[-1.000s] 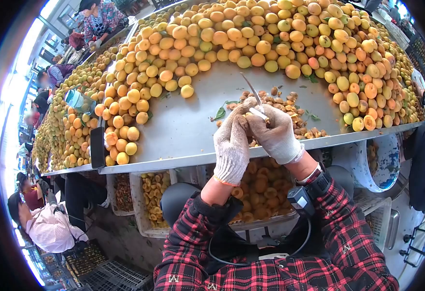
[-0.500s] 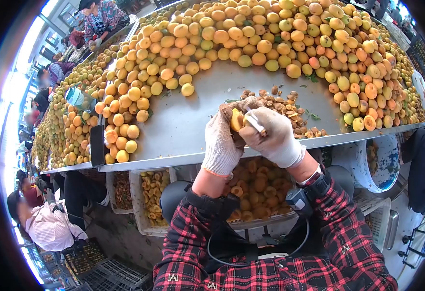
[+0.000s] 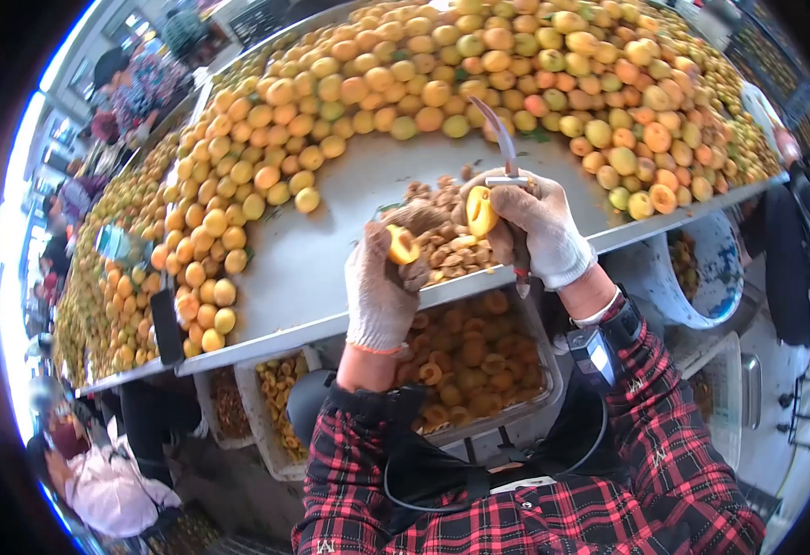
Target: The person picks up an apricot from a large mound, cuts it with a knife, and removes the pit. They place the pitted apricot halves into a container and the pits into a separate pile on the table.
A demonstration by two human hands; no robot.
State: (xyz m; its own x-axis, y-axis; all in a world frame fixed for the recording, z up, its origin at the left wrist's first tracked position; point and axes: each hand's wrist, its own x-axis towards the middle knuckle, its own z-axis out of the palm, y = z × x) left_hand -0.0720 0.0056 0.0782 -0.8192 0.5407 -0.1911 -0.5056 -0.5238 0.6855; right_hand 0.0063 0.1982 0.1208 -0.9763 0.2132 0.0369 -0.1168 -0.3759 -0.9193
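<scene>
In the head view my left hand (image 3: 374,287), in a soiled white glove, pinches an apricot half (image 3: 403,245) whose cut face shows. My right hand (image 3: 546,227), gloved too, is closed on a knife (image 3: 501,132) with a curved blade that points up and away. The same hand also holds a second apricot half (image 3: 481,212) between thumb and fingers, cut side showing. Both hands are apart, above the table's front edge. Just beyond them lies a heap of brown apricot stones (image 3: 451,242), partly hidden by my hands.
A large pile of whole apricots (image 3: 368,83) rings the metal table (image 3: 294,268). Below its edge stands a bin of apricot halves (image 3: 539,393), with a smaller bin (image 3: 262,407) to the left. A white bucket (image 3: 710,301) is at right. Other people work at far left and right.
My hands have come apart, and the apricot between them is now two halves, one in each hand. The knife blade now points upward. The camera view has shifted and tilted.
</scene>
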